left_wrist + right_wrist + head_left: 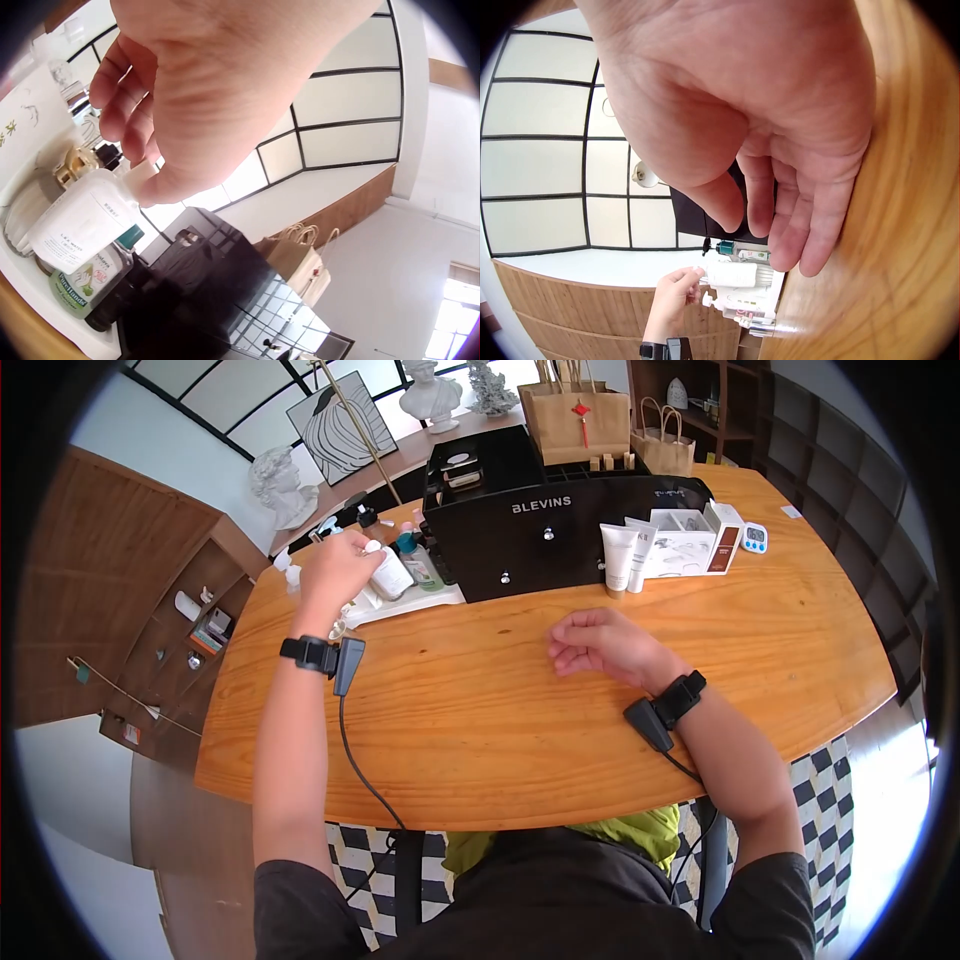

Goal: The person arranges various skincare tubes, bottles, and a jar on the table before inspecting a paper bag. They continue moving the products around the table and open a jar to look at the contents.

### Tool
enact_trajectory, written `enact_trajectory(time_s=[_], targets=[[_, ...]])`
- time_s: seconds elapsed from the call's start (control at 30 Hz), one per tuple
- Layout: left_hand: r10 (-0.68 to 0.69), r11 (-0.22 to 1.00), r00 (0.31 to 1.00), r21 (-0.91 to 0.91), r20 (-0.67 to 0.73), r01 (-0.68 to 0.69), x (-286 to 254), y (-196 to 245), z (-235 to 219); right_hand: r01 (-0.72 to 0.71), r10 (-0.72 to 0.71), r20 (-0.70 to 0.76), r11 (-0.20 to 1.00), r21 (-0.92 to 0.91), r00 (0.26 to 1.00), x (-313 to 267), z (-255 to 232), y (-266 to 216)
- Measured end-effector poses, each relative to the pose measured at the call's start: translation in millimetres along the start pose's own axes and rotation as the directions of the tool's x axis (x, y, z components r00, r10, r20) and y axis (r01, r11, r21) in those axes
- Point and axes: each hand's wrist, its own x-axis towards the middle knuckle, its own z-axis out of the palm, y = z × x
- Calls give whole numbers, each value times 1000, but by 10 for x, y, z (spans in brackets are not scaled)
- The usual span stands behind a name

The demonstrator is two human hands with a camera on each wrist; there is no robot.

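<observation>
My left hand (338, 568) pinches the white cap of a white bottle (84, 219) between thumb and fingers. The bottle leans to one side over a white tray (420, 603) at the left of the table. Beside it stands a clear green bottle with a teal cap (94, 277), partly covered by the white one in the left wrist view. Several other bottles crowd behind the left hand, some hidden by it. My right hand (612, 647) rests by the tabletop with loosely curled fingers, holding nothing.
A black organizer box (550, 540) stands at the back of the wooden table (480, 710). To its right are two white tubes (618, 555), small boxes (685, 545) and a digital timer (755, 538). Paper bags (575, 425) rise behind the box.
</observation>
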Motion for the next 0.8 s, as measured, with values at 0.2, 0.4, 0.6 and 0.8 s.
enact_trajectory(time_s=[0.2, 0.4, 0.6, 0.8], targets=[[142, 970, 982, -213, 121, -114, -491, 246, -47, 3, -3, -1, 1000, -19, 1000, 0, 0, 5], [233, 893, 923, -443, 305, -79, -958, 791, 280, 22, -31, -33, 972, -232, 999, 7, 100, -19], [343, 832, 901, -532, 264, -161, -1061, 1237, 308, 124, -138, 1, 888, -442, 990, -20, 199, -47], [374, 746, 902, -648, 216, -154, -1075, 1284, 536, 254, -352, -45, 752, -609, 935, -18, 188, -68]])
